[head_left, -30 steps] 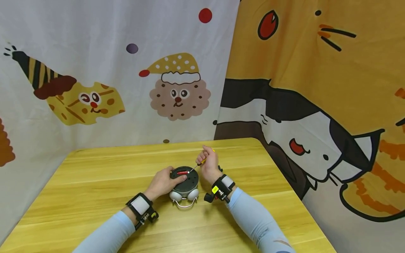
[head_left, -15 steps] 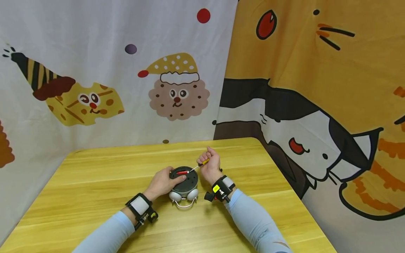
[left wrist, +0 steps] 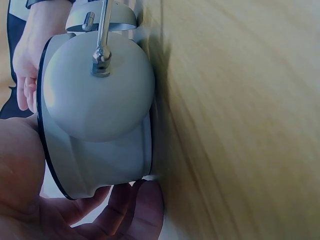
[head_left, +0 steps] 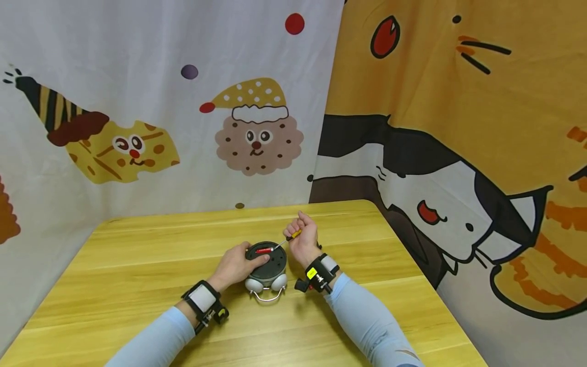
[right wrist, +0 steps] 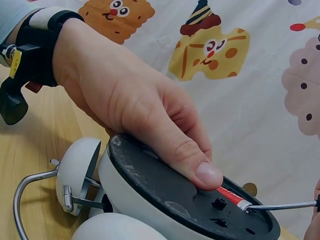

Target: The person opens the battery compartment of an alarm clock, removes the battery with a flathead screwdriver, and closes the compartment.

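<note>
A twin-bell alarm clock (head_left: 276,267) lies face down on the table, its black back upward and its light bells (right wrist: 80,172) toward the person. My left hand (head_left: 236,264) grips its left side, thumb over the back and fingers curled around the light casing (left wrist: 107,165). A red battery (right wrist: 231,196) sits in the clock's back, partly covered by that thumb in the right wrist view. Curled around the yellow-and-black handle of a screwdriver (head_left: 295,235) is my right hand (head_left: 304,246). The screwdriver's metal shaft (right wrist: 285,206) slants down, its tip right at the battery's silver end.
The wood-grain table (head_left: 151,265) extends around the clock on all sides. A printed cartoon curtain (head_left: 151,51) hangs behind the table and along its right side. Each wrist wears a black strap with a camera, the right one (head_left: 323,272) close to the clock's bells.
The right hand shifts slightly away and then back with the screwdriver, whose tip stays at the battery's end. The clock and left hand hold their place.
</note>
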A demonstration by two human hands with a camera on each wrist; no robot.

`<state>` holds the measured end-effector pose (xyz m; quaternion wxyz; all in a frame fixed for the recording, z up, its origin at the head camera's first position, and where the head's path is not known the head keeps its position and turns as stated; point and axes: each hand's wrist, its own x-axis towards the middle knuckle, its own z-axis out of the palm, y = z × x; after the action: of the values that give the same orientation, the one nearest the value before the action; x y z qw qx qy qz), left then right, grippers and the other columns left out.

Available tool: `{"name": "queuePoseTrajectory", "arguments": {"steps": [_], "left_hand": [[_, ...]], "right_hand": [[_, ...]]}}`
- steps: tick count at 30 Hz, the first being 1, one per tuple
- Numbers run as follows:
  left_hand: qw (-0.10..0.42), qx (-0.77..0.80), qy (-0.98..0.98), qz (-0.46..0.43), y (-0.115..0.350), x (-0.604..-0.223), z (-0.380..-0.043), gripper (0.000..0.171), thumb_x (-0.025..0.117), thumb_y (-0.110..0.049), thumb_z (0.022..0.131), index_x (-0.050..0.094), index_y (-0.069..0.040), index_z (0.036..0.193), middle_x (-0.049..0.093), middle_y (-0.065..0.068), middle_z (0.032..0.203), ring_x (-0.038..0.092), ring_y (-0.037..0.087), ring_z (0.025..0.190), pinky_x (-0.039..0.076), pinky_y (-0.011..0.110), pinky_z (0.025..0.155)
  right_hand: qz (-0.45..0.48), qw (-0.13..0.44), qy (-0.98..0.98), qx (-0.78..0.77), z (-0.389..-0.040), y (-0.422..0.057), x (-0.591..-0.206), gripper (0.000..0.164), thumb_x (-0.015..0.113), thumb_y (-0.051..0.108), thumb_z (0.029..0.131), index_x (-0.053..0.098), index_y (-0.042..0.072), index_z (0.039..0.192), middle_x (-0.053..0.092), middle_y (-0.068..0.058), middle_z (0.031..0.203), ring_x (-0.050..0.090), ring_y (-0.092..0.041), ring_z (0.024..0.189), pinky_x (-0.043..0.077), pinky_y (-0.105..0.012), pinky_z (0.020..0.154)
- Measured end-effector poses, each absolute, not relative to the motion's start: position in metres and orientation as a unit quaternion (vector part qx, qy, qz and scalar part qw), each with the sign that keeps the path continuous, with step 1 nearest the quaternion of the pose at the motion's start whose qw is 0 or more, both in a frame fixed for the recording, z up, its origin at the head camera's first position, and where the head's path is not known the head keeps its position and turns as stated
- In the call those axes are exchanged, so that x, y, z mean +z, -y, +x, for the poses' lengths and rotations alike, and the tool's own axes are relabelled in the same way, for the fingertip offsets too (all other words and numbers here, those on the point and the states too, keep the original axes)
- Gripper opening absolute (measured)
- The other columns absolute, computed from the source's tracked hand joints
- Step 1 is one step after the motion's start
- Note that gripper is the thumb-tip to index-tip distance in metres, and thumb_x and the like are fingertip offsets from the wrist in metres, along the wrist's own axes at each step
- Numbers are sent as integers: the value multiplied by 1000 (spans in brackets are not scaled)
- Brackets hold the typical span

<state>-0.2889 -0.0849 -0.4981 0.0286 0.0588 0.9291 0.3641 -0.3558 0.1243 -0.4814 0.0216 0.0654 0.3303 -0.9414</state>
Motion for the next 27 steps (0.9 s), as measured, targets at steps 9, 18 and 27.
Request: {"name": "queuePoseTrajectory", "arguments": {"steps": [9, 18, 27], "left_hand": [[17, 355, -932, 66, 86, -497, -290, 64, 82, -57, 98, 72, -1, 128, 79, 13, 106, 67, 22, 89, 50, 33, 73], [20, 356, -932, 69, 87, -498, -289, 61, 82, -58, 98, 72, -3, 124, 77, 11, 103, 66, 21, 86, 48, 32, 70], [19, 359, -931, 70, 87, -498, -290, 62, 82, -58, 98, 73, -3, 126, 79, 12, 105, 67, 21, 88, 49, 32, 71]], "right_hand": [[39, 13, -350, -936, -356, -124, -477, 61, 46, 25, 118, 35, 24, 58, 39, 10, 58, 37, -9, 54, 31, -25, 61], [33, 17, -360, -932, -354, -125, -477, 61, 46, 25, 118, 35, 25, 58, 39, 10, 57, 37, -9, 54, 32, -24, 61], [30, 22, -359, -932, -354, -124, -474, 62, 44, 24, 119, 36, 24, 57, 39, 10, 56, 37, -9, 54, 30, -24, 60]]}}
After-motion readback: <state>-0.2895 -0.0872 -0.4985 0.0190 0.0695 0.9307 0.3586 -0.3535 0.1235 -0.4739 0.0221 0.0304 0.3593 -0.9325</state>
